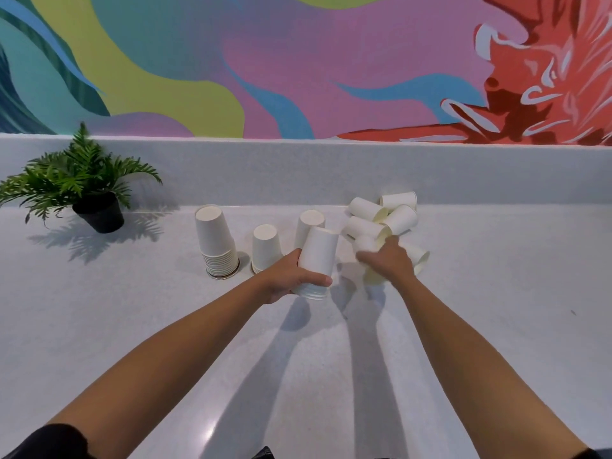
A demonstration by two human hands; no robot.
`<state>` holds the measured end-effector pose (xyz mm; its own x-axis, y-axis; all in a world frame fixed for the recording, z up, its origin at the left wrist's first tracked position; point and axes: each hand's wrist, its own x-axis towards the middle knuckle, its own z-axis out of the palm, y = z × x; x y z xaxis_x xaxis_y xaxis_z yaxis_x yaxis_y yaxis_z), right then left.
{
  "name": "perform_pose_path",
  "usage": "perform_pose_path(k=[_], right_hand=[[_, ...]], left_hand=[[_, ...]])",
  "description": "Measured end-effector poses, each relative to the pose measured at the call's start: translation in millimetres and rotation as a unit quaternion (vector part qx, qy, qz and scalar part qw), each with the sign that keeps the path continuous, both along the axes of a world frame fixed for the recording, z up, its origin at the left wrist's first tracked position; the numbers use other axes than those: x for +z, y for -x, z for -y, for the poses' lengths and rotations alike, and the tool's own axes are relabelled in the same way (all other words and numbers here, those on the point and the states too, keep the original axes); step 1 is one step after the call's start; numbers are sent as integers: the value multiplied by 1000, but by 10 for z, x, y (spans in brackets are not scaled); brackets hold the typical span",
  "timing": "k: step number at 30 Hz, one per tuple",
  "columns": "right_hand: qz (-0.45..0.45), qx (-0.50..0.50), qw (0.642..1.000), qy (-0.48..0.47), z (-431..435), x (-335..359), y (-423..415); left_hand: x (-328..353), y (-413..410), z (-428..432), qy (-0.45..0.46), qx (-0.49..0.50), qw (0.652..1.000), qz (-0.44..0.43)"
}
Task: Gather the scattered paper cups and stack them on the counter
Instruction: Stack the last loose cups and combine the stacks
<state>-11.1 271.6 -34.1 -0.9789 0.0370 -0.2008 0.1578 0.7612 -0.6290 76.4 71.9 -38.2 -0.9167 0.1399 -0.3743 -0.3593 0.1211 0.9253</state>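
Closest to the camera it's just two bare forearms reaching out over a pale speckled bench [132, 326], with a bit of dark sleeve at the bottom left corner.

The left hand [288, 276] has its grip wrapped around the lower end of a small nested stack of white paper cups [317, 261], upside down, tilted a little and lifted off the bench. You can see several rims bunched at the bottom of it. The right hand [387, 260] is down in the loose pile of cups [384, 223], fingers curled over one cup lying on its side, but it's motion-blurred, so I honestly can't tell if the grip has closed on it or is just resting there.

Behind the hands, three more upside-down stacks stand on the bench: a tall stack [217, 241] on the left with lots of rims showing, a short stack [266, 247] next to it, and another stack [309, 226] partly hidden behind the held one. The loose cups lie on their sides, touching each other, right up near the back ledge.

Far left there's a fern in a black pot [81, 190]. Behind everything is a colourful mural wall [298, 61]. All the cups are plain white, and I can't make out any logo, label or writing anywhere.
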Motion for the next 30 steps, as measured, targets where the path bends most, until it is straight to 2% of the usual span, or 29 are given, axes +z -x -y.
perform_pose_path(k=[2,5,7,11,15,20,30], right_hand=[[-15,-68,980,187,18,234,-6],[-35,-109,930,349,109,518,-19],[-36,-116,910,397,198,664,-65],[-41,-118,893,434,357,778,-230],[-62,-88,905,412,508,783,-349],[-114,73,951,278,743,799,-508],[-163,209,950,163,1296,897,-634]], left_hand=[[3,-24,-13,-4,6,1000,2],[-14,-38,-20,-10,10,1000,5],[-24,-42,-35,-16,9,1000,6],[16,-96,-84,-21,-2,1000,1],[94,-138,-109,-13,-18,1000,-5],[213,-169,-21,-13,9,1000,-25],[383,-268,418,-76,94,990,-75]])
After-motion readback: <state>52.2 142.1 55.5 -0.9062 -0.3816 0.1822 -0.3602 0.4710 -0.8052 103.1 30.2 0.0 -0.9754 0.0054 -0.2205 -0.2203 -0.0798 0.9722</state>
